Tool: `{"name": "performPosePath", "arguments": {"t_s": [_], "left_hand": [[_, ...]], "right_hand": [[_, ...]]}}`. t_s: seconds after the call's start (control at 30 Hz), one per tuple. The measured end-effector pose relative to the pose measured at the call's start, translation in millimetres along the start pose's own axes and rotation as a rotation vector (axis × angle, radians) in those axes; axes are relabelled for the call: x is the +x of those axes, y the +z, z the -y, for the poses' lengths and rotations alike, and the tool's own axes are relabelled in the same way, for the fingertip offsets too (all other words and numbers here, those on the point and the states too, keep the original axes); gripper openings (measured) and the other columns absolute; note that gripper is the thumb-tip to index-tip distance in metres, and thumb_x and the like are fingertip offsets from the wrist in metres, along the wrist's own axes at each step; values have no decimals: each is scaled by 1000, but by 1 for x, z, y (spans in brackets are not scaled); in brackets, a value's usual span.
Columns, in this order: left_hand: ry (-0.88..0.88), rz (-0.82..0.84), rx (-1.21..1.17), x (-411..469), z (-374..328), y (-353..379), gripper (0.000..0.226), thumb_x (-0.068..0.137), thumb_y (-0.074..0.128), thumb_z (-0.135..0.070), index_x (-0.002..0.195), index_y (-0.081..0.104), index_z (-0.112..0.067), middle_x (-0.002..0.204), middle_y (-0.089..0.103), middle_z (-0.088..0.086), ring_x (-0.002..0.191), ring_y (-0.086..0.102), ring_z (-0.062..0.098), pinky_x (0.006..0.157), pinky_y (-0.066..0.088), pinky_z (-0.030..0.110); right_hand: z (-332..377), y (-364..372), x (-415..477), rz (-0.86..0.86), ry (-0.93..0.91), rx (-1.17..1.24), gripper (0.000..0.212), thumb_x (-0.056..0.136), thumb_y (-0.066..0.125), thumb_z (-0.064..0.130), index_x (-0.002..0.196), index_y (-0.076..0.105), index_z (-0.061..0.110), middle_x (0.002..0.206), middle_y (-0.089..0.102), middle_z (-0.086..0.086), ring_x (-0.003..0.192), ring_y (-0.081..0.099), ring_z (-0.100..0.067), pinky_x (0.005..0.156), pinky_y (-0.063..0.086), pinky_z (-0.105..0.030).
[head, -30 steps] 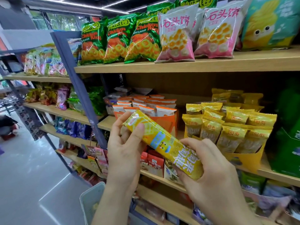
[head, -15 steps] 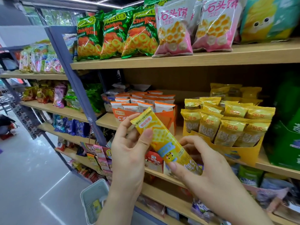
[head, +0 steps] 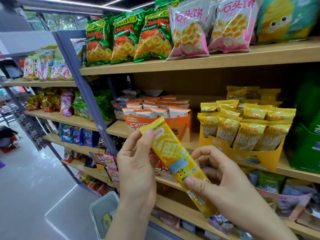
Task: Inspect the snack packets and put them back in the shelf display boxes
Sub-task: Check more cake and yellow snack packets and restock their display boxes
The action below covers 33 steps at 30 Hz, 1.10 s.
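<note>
Long yellow snack packet (head: 174,158) held up in the air in front of the middle shelf (head: 294,172), slanted, upper end toward the left, lower end toward the right, printed face to the camera. Pinched near its upper end by the left hand (head: 136,172), thumb on the front and fingers curled behind. Gripped on its lower half by the right hand (head: 228,186), thumb pressed on the front, other fingers bent behind the wrapper. Judged as the inspecting step, not the returning one: packet not yet in any box, apart from the orange display box (head: 180,126) and the yellow display box (head: 242,159), both standing side by side on that shelf, both full of upright packets. Probably left to do: finishing the look, choosing the proper box, sliding the packet in. Hard to tell which box fits, with no packet of clearly the same long shape visible on the shelf. Pale basket (head: 102,210) low beside the left forearm, something yellow inside, too blurred to name. Back of the packet and most fingertips behind it hidden; small print on the wrapper not readable.
</note>
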<state>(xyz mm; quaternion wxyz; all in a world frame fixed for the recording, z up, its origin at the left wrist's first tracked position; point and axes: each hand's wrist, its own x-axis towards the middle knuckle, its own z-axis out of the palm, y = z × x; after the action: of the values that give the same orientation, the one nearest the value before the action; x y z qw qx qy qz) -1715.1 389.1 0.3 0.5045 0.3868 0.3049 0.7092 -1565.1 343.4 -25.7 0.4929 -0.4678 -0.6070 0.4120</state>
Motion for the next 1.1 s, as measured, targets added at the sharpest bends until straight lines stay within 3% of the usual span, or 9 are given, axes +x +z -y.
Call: {"name": "performPosePath", "arguments": {"t_s": [0.13, 0.33, 0.47, 0.6, 0.73, 0.83, 0.9, 0.97, 1.1], "left_hand": [[-4, 15, -35, -1, 0, -6, 14, 79, 63, -23, 75, 74, -15, 74, 70, 1, 68, 66, 10, 59, 55, 24], [172, 113, 259, -13, 9, -6, 14, 80, 70, -27, 83, 79, -17, 85, 73, 10, 82, 69, 24, 71, 58, 38], [287, 174, 436, -25, 17, 2, 18, 80, 69, -32, 90, 78, -19, 88, 72, 6, 84, 70, 18, 72, 59, 37], [342, 154, 542, -39, 29, 8, 11, 82, 69, -26, 88, 78, -23, 85, 71, 0, 83, 68, 18, 71, 58, 34], [276, 52, 539, -61, 42, 18, 9, 83, 70, -24, 87, 79, -23, 85, 71, 1, 82, 68, 13, 69, 57, 31], [208, -31, 445, -77, 49, 26, 12, 79, 72, -29, 85, 79, -20, 85, 73, 5, 83, 68, 19, 72, 58, 37], [125, -101, 316, -84, 54, 30, 13, 77, 74, -30, 82, 79, -19, 83, 73, 9, 80, 67, 24, 73, 58, 42], [66, -145, 227, -89, 58, 33, 12, 77, 70, -25, 79, 79, -18, 79, 73, 8, 75, 67, 22, 69, 58, 36], [30, -29, 234, -96, 54, 31, 9, 82, 71, -17, 88, 77, -19, 87, 73, 7, 79, 68, 20, 67, 58, 30]], "right_hand": [[-3, -1, -3, 47, 23, -83, 36, 75, 81, 28, 95, 55, 44, 98, 56, -1, 84, 67, -14, 74, 58, -45], [5, -5, 0, 64, -26, -17, 40, 69, 66, 57, 108, 57, 55, 105, 64, 17, 105, 61, 0, 89, 54, -29], [15, -7, 7, -78, -123, 173, 26, 77, 64, 37, 102, 71, 33, 96, 74, 12, 91, 68, -2, 72, 54, -16], [6, -14, 3, -142, -127, 234, 18, 77, 66, 29, 90, 78, 25, 88, 76, 5, 85, 70, -10, 69, 54, -18], [-7, -29, -8, -123, -94, 305, 17, 73, 69, 28, 86, 79, 22, 84, 76, 2, 80, 71, -11, 67, 55, -20], [-14, -42, -17, -23, -83, 302, 29, 72, 70, 27, 100, 74, 25, 90, 75, 7, 85, 72, -9, 70, 56, -20], [-23, -49, -20, 79, -64, 299, 36, 72, 72, 29, 108, 67, 32, 98, 73, 5, 92, 72, -13, 77, 59, -30], [-30, -53, -23, 123, -91, 243, 29, 77, 74, 31, 104, 64, 38, 103, 72, 5, 97, 70, -15, 84, 58, -37], [-35, -62, -29, 145, -184, 136, 25, 85, 68, 19, 101, 66, 39, 101, 70, 12, 98, 67, -8, 82, 56, -26]]}}
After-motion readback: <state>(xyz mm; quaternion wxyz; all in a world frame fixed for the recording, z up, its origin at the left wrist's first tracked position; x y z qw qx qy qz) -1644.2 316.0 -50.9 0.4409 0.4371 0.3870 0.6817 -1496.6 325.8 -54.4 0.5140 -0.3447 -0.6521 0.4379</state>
